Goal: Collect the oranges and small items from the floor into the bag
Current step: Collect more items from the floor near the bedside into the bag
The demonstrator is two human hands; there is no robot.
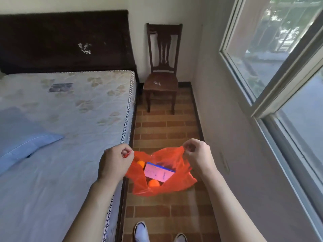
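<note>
Here the left hand (113,160) and right hand (197,154) each pinch a handle of the red bag (174,184), fingers curled tight, holding it open above the floor (166,126). Inside lie two oranges (153,183) and a box (159,172). Thin plastic could slip or tear, spilling them. Beyond stands a chair (161,81).
</note>
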